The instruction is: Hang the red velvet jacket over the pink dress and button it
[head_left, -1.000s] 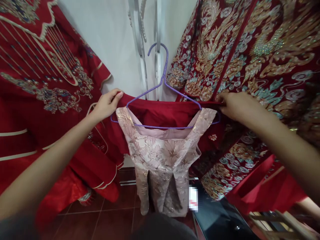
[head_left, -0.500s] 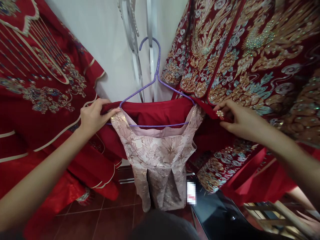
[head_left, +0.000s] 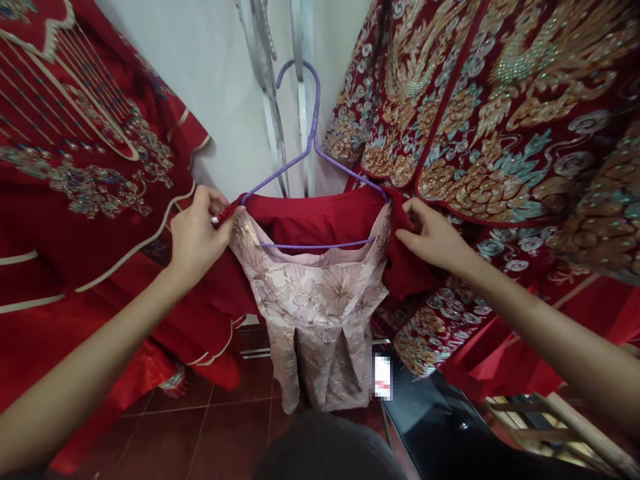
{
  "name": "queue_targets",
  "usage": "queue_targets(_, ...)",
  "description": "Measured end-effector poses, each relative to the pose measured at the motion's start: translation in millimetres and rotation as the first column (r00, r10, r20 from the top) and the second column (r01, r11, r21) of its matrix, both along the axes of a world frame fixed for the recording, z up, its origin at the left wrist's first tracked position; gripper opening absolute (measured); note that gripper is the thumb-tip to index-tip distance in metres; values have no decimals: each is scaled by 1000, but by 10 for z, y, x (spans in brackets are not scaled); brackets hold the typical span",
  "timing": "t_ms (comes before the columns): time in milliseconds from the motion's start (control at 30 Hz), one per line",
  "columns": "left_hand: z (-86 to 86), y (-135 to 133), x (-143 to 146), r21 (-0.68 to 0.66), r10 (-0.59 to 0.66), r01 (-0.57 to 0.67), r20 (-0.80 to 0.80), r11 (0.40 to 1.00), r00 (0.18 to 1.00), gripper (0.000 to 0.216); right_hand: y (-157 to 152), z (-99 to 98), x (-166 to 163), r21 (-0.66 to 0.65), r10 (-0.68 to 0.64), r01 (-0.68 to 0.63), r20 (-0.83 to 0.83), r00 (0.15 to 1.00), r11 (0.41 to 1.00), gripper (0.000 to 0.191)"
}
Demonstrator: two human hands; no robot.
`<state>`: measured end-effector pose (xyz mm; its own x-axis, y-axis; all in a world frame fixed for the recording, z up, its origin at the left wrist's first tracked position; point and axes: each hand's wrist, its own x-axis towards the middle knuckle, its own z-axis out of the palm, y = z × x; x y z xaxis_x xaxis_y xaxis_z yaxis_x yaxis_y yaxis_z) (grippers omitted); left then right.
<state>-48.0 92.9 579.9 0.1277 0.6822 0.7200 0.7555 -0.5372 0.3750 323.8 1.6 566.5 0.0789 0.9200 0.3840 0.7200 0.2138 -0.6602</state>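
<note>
So the red garment (head_left: 320,217) is up on the purple hanger (head_left: 314,143), draped behind the pink floral dress (head_left: 317,290) and around its shoulders. Left hand (head_left: 200,230) is pinching its edge just beside the left strap, with a pearly bead showing at the thumb. Right hand (head_left: 430,233) has thumb and fingers pinching the cloth near the other strap.

My guess is the step right now is squaring the red piece over the hanger. I'd say next move needs both edges eased forward evenly, no dragging the straps off the ends.

It's cramped though: beaded red gown (head_left: 47,207) close on the left, embroidered jacket (head_left: 495,133) crowding the right arm, metal uprights (head_left: 297,40) behind the hook. Can't tell if the hook's actually hanging on one. Dark glossy surface (head_left: 425,407) lower right, tiled floor (head_left: 173,433) below.
</note>
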Motion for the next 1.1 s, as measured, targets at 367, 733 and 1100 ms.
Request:
queue_targets(367, -194, -427, 981, -224, -497, 616, 416, 755, 761, 15, -229, 1, -1023, -84, 452, -452, -22, 892, 888, 26)
queue_targets(733, -204, -499, 740, -148, -438, 430, -29, 891, 898, 30, -190, -88, -758, 62, 448, -447, -242, 861, 892, 34)
queue_targets(1100, -252, -516, 853, -317, -467, 669, 519, 672, 715, 31, -63, -191, -996, 252, 455, -383, -377, 807, 889, 35)
